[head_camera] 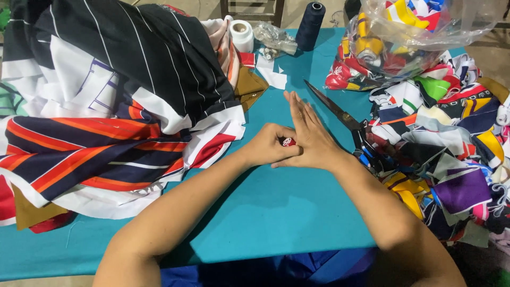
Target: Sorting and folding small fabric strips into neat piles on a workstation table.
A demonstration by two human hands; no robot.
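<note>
Forearms cross the teal table (265, 212). Left: striped cloth pile (106, 117). Left hand (268, 144) curled, fingers pinching small red-white piece (288, 142), which sits against right hand (311, 135), fingers straight, pressed together. Right: scissors (340, 114), scrap heap (451, 143).

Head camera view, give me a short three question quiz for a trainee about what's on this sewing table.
1. True or false: the scissors lie to the right of the hands.
2. What colour is the table cover?
3. Which thing stands upright at the far edge of the table? A) dark thread cone B) iron C) cup

Key:
1. True.
2. Teal.
3. A.

Extra note: the left hand pinches a small red and white piece against the flat right hand.
</note>
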